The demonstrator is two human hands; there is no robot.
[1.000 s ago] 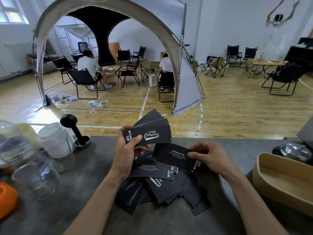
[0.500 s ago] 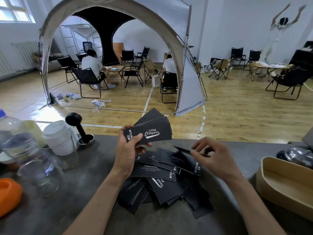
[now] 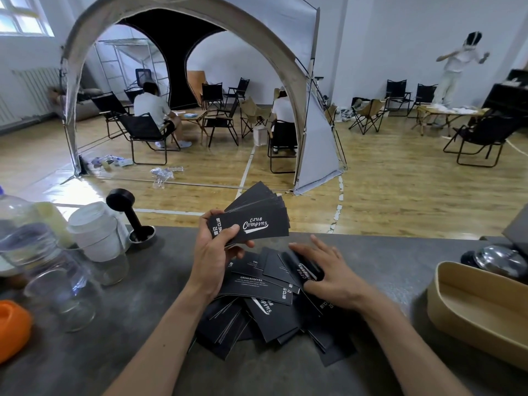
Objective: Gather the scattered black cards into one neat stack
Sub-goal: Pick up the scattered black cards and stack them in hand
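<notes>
**A:** Where were the cards when you paused?

**B:** Your left hand (image 3: 213, 254) gripped a fanned bundle (image 3: 254, 221) by its short left end, thumb on the top face, lifted above the grey counter (image 3: 400, 270). The rest, a loose heap (image 3: 265, 307), lay overlapping on the counter, at six o'clock from the bundle. Your right hand (image 3: 328, 274) lay on the heap's two-o'clock edge, fingers spread and nearly straight, with one tilted card (image 3: 304, 271) under them. I could not tell whether your thumb pinched it.

**A:** How would they handle?

**B:** I judged them light, thin and fairly stiff: long matte black rectangles with white lettering and pale cut edges. They looked smooth enough to slide over each other, so a fanned bundle could splay further. You would do best taking each by a free short end or corner, where it overhung its neighbours.

**A:** Anything close by?

**B:** A tan tray (image 3: 445, 281) at three o'clock, and glass jars (image 3: 60, 292) at nine.
</notes>
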